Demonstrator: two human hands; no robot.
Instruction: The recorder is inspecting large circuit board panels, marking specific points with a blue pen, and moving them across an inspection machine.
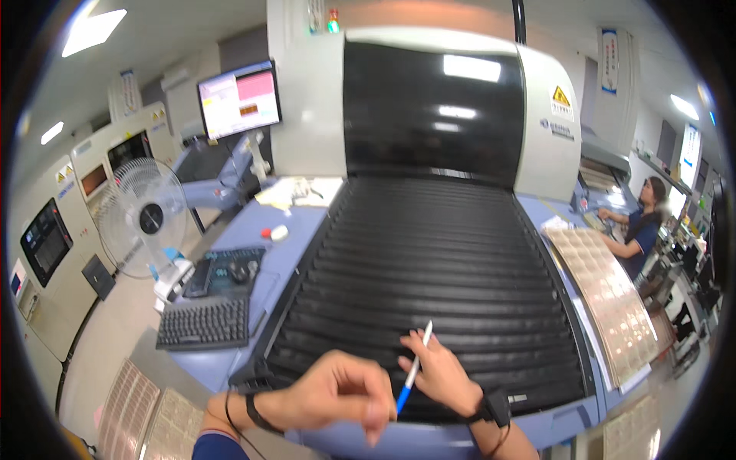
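My left hand (337,392) hangs above the front edge of the black ribbed bed (429,264), its fingers curled inward. What they hold, if anything, is hidden. To its right, my right hand (445,379) is over the same bed, holding a slim white pen (417,360) with a blue end between its fingers. The pen tilts, white tip pointing away and blue end toward me, close to my left fingertips. Dark bands circle both wrists, with a bulky black piece on the right one.
Behind the bed stands a large white machine (552,146) with a dark cover. On the left are a keyboard (203,322), a mouse (244,270), a fan (146,218) and a monitor (239,100). Patterned panels (606,299) lie at right; a co-worker (640,230) is beyond.
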